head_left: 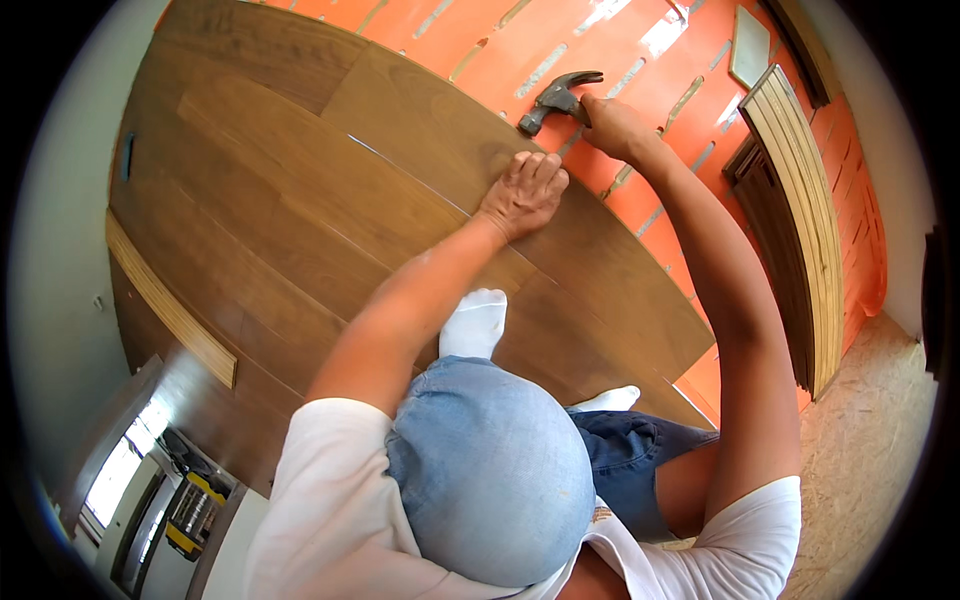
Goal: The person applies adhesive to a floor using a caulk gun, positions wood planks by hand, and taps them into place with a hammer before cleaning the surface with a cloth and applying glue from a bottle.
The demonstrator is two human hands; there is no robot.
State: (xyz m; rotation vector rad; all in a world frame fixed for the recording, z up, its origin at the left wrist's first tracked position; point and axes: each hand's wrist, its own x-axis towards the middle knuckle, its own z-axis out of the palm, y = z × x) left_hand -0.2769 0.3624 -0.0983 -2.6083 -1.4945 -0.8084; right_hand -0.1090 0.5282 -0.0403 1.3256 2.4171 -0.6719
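My right hand (pixel 615 127) grips a claw hammer (pixel 558 100) by its handle, close to the head. The dark metal head is beside the outer edge of a brown wood floor plank (pixel 430 120), its claw pointing right. On that plank rests my left hand (pixel 525 195), knuckles up and fingers curled under; whatever lies beneath the fingers is hidden. Narrow light gaps (pixel 400 172) show between this plank and the laid wood floor (pixel 270 210) behind it. Past the plank's edge lies orange underlay (pixel 500 50) with slots.
A stack of planks (pixel 800 220) lies on the underlay at right, with a pale flat piece (pixel 750 47) near its far end. A loose plank (pixel 170 300) lies at left by the wall. Particle board (pixel 870 430) covers the lower right. A yellow-black case (pixel 195 515) stands lower left.
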